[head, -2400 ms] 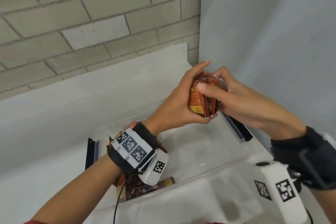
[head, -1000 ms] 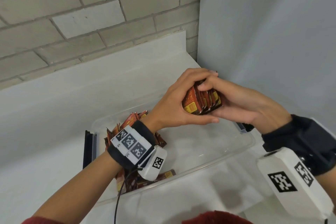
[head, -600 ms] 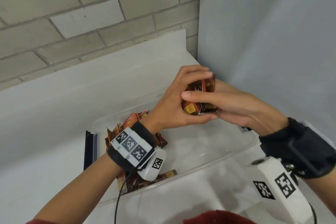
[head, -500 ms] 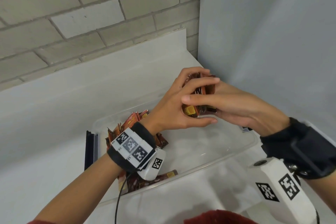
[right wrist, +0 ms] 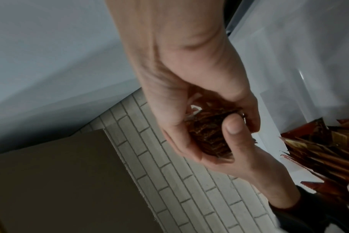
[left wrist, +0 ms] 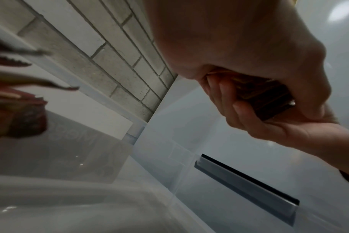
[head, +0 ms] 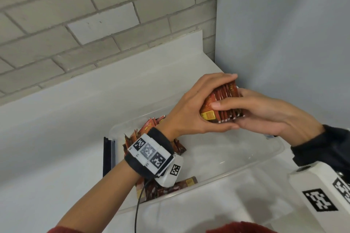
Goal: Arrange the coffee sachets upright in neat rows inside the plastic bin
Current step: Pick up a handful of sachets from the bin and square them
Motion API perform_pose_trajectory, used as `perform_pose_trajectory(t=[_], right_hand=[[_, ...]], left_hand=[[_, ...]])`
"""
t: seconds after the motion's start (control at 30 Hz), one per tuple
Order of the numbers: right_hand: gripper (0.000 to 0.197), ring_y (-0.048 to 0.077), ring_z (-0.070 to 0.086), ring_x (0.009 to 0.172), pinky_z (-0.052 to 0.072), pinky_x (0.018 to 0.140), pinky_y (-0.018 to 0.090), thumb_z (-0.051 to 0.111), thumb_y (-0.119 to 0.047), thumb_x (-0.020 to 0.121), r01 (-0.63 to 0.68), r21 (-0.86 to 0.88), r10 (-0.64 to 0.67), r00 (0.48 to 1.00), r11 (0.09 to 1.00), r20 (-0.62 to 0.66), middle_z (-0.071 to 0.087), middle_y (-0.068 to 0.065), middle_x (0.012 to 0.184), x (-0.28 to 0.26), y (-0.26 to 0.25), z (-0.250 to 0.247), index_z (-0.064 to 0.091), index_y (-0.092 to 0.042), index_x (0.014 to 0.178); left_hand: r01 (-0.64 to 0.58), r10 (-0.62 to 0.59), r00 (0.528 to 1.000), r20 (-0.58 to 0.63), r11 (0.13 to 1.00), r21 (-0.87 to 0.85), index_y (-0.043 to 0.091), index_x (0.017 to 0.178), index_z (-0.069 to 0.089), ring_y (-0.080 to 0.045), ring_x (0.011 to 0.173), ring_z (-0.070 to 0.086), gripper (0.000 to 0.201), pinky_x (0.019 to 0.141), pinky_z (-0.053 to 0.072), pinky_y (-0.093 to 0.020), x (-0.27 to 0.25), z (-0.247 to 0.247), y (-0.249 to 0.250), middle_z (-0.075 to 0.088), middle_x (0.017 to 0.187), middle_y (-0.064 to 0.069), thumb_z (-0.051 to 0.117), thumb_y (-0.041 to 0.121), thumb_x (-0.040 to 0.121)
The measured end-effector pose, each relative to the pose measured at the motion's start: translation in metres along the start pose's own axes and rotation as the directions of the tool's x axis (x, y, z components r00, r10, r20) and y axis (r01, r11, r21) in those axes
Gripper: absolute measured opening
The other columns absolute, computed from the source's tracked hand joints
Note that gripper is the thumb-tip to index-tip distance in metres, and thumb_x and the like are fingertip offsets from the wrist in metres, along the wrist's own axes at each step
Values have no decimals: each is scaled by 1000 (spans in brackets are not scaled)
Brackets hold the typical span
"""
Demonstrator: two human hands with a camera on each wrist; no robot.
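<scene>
both hands are gripping a stack of coffee sachets (head: pixel 222 105) above the clear plastic bin (head: pixel 246 159), the left hand (head: pixel 191 111) wrapping the near face of the stack with its fingers curling over the top edge and its thumb lying under the bottom edge, the right hand (head: pixel 265 113) cupping the far side with its thumb pressing across the fronts of the red and orange packets. the stack is standing roughly upright between the two palms, its lower edges showing as a row of small white corners. in the left wrist view the right hand's fingers (left wrist: pixel 225 100) are curling around the dark block of sachets, and in the right wrist view the left hand's thumb (right wrist: pixel 232 126) is lying against the packet edges. below and behind the left wrist, more loose sachets (head: pixel 144 134) are lying jumbled at that end of the bin, some leaning on edge, some flat on the floor. the part of the bin under the hands is showing bare plastic. the bin is sitting on a white tabletop (head: pixel 56 138) in a corner, a brick wall (head: pixel 94 15) rising beyond the hands.
</scene>
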State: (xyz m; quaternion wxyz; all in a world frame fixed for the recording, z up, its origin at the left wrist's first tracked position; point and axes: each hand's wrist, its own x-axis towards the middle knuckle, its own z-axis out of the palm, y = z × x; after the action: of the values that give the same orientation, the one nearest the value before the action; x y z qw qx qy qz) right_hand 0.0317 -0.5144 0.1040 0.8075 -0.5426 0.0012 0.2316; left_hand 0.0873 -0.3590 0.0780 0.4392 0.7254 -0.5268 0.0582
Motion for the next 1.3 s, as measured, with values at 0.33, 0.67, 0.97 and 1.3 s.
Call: perform_pose_trajectory(t=[0.33, 0.67, 0.97, 1.3], right_hand=[[25, 13, 70, 93, 57, 72, 22, 80, -28, 66, 34, 2, -34, 998, 999, 52, 73, 4, 94, -6, 1, 3, 77, -21, 90], [25, 11, 70, 97, 57, 75, 25, 72, -25, 72, 40, -131, -50, 996, 991, -72, 73, 0, 93, -12, 5, 9, 67, -17, 96], [32, 16, 69, 101, 56, 85, 32, 70, -23, 69, 38, -212, -68, 988, 977, -140, 70, 8, 101, -17, 6, 3, 64, -13, 98], [29, 10, 67, 65, 52, 50, 23, 49, 11, 85, 70, 59, -58, 980, 996, -188, 65, 1, 69, -25, 18, -13, 62, -14, 82]], left_hand=[[-140, 128, 985, -116, 985, -102, 27, 129, 42, -30, 116, 51, 76, 97, 45, -49, -1, 8, -11, 48, 124, -18, 85, 22, 67], [-172, 168, 983, -69, 984, -42, -1, 112, 58, -29, 110, 54, 62, 96, 46, -38, 7, 22, -3, 52, 115, -28, 88, 20, 62], [-90, 90, 996, 26, 996, -12, -6, 116, 60, -31, 108, 58, 57, 91, 50, -43, 6, 25, 1, 56, 114, -24, 86, 14, 69], [47, -27, 978, 205, 995, -93, 28, 138, 21, -27, 119, 55, 99, 95, 46, -49, 17, 34, -1, 53, 128, -16, 86, 19, 64]])
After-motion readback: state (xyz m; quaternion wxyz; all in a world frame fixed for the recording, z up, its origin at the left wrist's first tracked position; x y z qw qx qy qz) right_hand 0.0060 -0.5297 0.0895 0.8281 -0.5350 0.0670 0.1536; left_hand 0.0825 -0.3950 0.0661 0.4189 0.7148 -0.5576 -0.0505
